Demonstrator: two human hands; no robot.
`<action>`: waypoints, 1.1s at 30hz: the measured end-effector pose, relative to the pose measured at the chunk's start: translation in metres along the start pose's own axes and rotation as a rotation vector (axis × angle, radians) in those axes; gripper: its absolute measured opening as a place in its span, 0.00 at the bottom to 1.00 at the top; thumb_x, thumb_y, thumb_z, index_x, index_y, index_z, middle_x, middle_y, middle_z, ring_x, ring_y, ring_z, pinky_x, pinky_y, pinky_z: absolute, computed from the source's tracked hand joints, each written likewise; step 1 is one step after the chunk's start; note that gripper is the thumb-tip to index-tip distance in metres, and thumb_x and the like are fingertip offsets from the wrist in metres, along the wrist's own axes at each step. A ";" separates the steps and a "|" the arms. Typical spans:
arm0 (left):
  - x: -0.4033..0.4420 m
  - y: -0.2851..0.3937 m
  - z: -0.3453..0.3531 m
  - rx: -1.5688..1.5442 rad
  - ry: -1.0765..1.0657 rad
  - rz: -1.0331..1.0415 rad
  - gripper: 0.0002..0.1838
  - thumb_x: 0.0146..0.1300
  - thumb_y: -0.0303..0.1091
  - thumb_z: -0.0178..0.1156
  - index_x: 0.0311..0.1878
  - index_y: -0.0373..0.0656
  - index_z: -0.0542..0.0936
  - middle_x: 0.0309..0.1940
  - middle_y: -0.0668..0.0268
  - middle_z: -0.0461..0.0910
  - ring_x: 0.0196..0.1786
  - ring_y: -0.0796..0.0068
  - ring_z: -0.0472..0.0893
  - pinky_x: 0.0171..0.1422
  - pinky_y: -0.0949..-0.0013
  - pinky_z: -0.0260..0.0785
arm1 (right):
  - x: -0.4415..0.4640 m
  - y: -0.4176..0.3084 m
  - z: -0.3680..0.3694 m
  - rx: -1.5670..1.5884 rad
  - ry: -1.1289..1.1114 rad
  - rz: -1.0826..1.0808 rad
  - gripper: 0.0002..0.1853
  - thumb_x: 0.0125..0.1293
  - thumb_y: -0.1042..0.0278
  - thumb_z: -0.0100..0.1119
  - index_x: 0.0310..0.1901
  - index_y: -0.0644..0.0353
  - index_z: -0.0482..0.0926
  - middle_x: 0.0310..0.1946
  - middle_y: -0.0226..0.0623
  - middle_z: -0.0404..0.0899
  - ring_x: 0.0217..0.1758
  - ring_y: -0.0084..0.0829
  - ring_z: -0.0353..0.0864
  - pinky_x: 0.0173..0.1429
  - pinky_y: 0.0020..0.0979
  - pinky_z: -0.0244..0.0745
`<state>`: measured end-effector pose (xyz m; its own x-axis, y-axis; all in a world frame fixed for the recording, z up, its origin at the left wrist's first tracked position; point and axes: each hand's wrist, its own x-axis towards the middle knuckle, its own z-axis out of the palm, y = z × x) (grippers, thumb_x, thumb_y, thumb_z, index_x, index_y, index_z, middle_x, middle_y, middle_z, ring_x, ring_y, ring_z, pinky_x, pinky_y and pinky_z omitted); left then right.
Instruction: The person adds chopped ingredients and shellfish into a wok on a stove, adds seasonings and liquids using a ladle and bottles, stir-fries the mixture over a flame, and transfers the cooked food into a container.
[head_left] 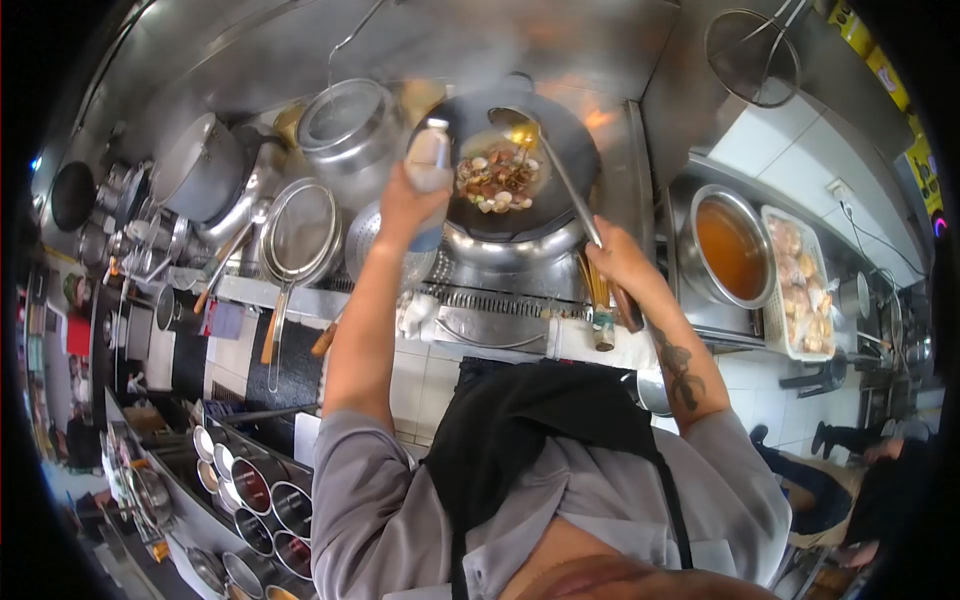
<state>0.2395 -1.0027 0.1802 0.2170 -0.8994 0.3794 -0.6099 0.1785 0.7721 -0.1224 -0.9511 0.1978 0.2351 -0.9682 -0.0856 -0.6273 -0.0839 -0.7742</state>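
My left hand (412, 203) is wrapped round a clear bottle (430, 155) with a pale top, raised by the left side of a black wok (572, 150). What the bottle contains is hard to make out. In the wok lies a mix of clams and brown pieces (500, 180). My right hand (618, 255) grips the long handle of a ladle (568, 185). Its bowl rests at the wok's far side, with yellowish liquid in it, touching or just above the food. Steam blurs the far rim.
A steel bowl of orange-brown liquid (728, 245) and a white basket of food pieces (800, 285) stand right. Left are strainers (300, 232), a lidded pot (345, 125) and a large pot (200, 170). Flames (598, 118) flare behind the wok. A person (860, 490) is at lower right.
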 end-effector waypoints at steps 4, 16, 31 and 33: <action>-0.046 0.038 -0.048 -0.109 0.215 -0.061 0.39 0.42 0.40 0.76 0.57 0.37 0.69 0.43 0.54 0.80 0.45 0.63 0.81 0.50 0.62 0.74 | 0.051 0.037 0.006 -0.249 0.030 -0.033 0.19 0.58 0.71 0.56 0.50 0.72 0.72 0.37 0.64 0.79 0.36 0.54 0.83 0.42 0.44 0.78; -0.264 0.082 -0.229 -0.010 0.801 -0.250 0.35 0.51 0.26 0.73 0.61 0.37 0.67 0.51 0.57 0.76 0.50 0.66 0.80 0.53 0.67 0.75 | 0.070 0.074 -0.027 1.796 -0.821 0.572 0.16 0.70 0.67 0.46 0.54 0.68 0.69 0.30 0.28 0.71 0.22 0.20 0.71 0.25 0.27 0.65; -0.448 0.129 -0.321 0.292 1.282 -0.560 0.38 0.54 0.26 0.71 0.66 0.37 0.63 0.58 0.54 0.72 0.55 0.62 0.77 0.59 0.60 0.74 | 0.030 0.018 -0.002 0.036 -0.114 0.124 0.11 0.62 0.71 0.54 0.42 0.69 0.73 0.27 0.42 0.79 0.23 0.34 0.79 0.28 0.34 0.75; -0.472 0.127 -0.333 0.338 1.304 -0.531 0.39 0.54 0.27 0.72 0.67 0.38 0.63 0.59 0.54 0.72 0.55 0.62 0.78 0.57 0.60 0.75 | 0.028 0.030 0.003 -0.331 0.012 0.001 0.15 0.62 0.69 0.53 0.47 0.70 0.73 0.32 0.50 0.81 0.31 0.43 0.82 0.37 0.40 0.77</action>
<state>0.3134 -0.4222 0.2691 0.8848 0.2015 0.4201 -0.3456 -0.3210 0.8818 -0.1328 -0.9802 0.1701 0.2265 -0.9709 -0.0771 -0.8355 -0.1530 -0.5278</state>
